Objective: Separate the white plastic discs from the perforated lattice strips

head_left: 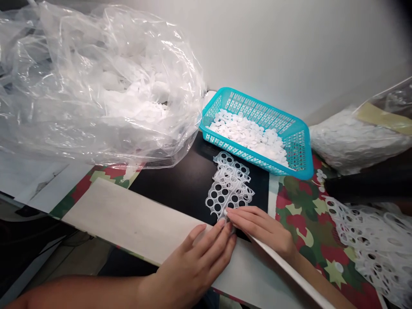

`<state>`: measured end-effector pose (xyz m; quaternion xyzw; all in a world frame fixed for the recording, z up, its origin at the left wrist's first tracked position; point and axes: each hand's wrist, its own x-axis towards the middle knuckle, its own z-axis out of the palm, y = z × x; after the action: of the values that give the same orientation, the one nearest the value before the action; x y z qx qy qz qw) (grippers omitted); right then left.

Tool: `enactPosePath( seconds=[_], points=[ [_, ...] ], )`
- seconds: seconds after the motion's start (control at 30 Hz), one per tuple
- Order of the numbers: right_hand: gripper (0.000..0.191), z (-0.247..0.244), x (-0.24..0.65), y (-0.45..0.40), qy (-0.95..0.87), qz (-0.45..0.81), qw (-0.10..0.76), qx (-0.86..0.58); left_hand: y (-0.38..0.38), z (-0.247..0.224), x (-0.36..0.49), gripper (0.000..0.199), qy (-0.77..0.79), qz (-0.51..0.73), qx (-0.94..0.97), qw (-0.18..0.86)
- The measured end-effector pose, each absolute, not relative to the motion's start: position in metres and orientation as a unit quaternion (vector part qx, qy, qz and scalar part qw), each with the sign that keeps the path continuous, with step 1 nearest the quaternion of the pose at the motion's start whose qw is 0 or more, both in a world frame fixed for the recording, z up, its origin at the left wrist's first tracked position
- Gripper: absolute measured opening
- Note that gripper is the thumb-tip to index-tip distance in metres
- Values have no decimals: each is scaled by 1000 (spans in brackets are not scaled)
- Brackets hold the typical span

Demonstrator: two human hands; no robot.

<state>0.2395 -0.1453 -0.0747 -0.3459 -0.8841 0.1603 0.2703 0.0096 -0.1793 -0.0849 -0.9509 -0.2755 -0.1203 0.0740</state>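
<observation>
A white sheet with rows of round punched holes (222, 189) lies crumpled and partly folded on the black mat (167, 178). My left hand (206, 253) has its fingertips together on the sheet's near end, the thumb a little apart. From the right, my right hand (264, 227) presses its closed fingers onto the same end, touching the left fingertips. Both hands grip the sheet there, and the spot between the fingertips is mostly hidden. Just behind the sheet, a turquoise basket (257, 161) contains many small white discs (251, 133).
A big clear plastic bag (96, 86) of white pieces fills the left back. Another bag of white discs (360, 137) stands at right, with more punched sheets (380, 249) in front. Pale boards (128, 214) edge the table over a camouflage cloth (299, 214).
</observation>
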Motion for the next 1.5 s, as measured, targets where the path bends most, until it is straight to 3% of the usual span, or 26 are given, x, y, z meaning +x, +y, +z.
enactPosePath(
  seconds=[0.33,0.57,0.9,1.1,1.5],
  points=[
    [24,-56,238,-136,-827,306,294,-369,-176,-77,9,47,-270,-97,-957,47],
    [26,-61,237,-134,-844,281,305,-342,-176,-76,9,49,-271,-92,-958,32],
    [26,-67,247,-138,-878,247,239,-332,-177,-77,8,47,-266,-97,-958,34],
    [36,-62,241,-145,-926,118,195,-301,-177,-81,9,45,-263,-96,-960,29],
    [41,-66,235,-152,-882,134,263,-368,-176,-79,9,50,-264,-102,-958,42]
  ],
)
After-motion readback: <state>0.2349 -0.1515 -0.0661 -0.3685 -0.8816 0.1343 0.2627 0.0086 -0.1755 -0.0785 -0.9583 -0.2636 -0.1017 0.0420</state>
